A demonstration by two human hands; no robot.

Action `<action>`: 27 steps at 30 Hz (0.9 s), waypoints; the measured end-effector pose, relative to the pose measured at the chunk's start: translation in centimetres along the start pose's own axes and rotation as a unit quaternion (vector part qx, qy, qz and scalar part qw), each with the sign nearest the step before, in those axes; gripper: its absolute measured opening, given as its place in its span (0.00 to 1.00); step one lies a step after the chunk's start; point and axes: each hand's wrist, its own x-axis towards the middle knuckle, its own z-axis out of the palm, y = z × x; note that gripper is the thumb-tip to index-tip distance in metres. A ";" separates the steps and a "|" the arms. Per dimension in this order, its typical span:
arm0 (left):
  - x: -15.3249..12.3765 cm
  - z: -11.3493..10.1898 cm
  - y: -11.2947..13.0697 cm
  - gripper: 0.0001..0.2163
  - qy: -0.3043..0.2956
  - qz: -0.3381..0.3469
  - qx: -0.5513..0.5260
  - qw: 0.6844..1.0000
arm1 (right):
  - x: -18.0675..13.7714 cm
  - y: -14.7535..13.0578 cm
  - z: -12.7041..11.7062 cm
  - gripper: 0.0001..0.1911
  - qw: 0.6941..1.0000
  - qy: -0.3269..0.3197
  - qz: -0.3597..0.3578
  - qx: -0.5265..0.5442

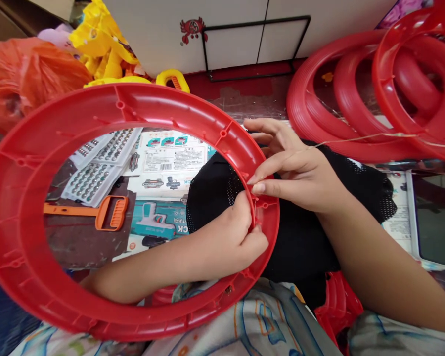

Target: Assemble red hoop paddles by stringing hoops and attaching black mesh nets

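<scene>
A large red plastic ring (148, 104), its hollow ribbed side facing me, is tilted up over my lap. My left arm reaches through its middle, and my left hand (241, 227) is closed round the inner rim at the right side. My right hand (292, 168) comes from outside the ring; its thumb and index finger are pinched together against small pegs on the inner rim. What sits between those fingertips is too small to make out. Behind both hands lies black mesh cloth (296, 247). A thin string (374, 136) runs from near my right hand toward the right.
Several red rings (319, 74) are piled at the back right. An orange bag (25, 74) and yellow plastic parts (100, 44) stand at the back left. Button cells in trays (91, 183), an orange handle (113, 212), printed cardboard (166, 163) and a tablet (437, 212) lie around.
</scene>
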 end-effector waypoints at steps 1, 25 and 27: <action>0.0 0.0 0.0 0.10 -0.006 0.000 -0.002 1.000 | 0.0 0.1 0.0 0.03 1.000 -0.003 0.000 0.009; 0.5 1.1 -0.6 0.16 0.008 0.031 -0.322 0.946 | -0.3 0.1 0.9 0.03 0.998 0.062 0.009 -0.009; 1.0 1.3 -0.6 0.14 0.056 0.068 -0.349 0.933 | -0.3 0.1 1.0 0.03 0.998 0.062 0.004 -0.012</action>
